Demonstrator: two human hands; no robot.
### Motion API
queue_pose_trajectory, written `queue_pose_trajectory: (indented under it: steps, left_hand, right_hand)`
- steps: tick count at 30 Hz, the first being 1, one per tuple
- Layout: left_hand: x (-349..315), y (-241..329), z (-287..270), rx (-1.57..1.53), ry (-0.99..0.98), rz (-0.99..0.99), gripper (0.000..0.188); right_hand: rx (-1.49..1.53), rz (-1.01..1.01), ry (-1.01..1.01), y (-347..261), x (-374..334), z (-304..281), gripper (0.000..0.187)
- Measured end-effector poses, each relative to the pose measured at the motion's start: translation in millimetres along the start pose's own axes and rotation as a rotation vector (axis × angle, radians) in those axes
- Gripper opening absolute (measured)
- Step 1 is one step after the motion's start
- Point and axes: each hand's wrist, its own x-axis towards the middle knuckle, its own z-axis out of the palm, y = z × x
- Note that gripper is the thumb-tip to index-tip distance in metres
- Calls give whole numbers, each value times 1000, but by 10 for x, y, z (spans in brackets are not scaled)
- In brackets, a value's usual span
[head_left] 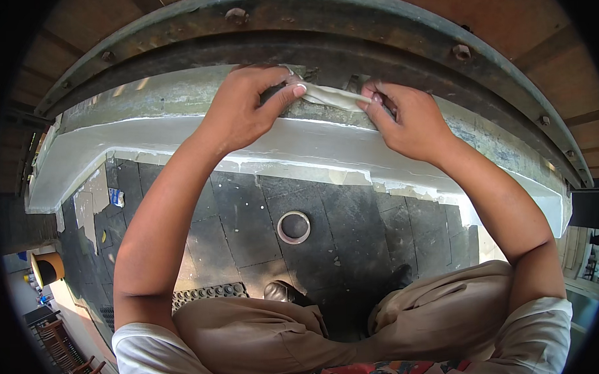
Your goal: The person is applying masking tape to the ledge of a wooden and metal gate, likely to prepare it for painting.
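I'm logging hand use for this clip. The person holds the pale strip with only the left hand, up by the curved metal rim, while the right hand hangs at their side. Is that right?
Not quite. The head view shows both hands on the pale strip: the left hand pinches one end and the right hand pinches the other, stretching it between them just below the curved metal rim. The right hand is not at the person's side.

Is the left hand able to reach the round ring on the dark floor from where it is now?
Probably not directly: the left hand pinches the pale strip up on the ledge; the ring lies far below.
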Motion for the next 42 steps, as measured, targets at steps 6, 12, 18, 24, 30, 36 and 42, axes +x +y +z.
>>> queue_pose_trajectory:
  steps: [6,12,18,24,30,36,42]
  left_hand:
    - [50,47,20,22,-58,-121,36]
    - [25,-36,38,162,8,79,40]
    - [38,15,4,106,-48,-30,41]
    - [71,-81,26,36,-1,-46,45]
    - [106,-43,34,85,22,-18,43]
    - [92,102,178,204,71,-166,40]
    - [3,179,383,456,491,-100,28]
  right_hand:
    - [-82,3,33,25,5,40,36]
    - [-76,-49,98,59,3,90,37]
    - [-140,-36,-13,-10,32,22,27]
    - [-94,-9,76,34,39,100,19]
    - [-98,70,64,-15,41,99,26]
    - [-181,89,111,-15,38,142,36]
    - [-85,97,121,-70,33,111,35]
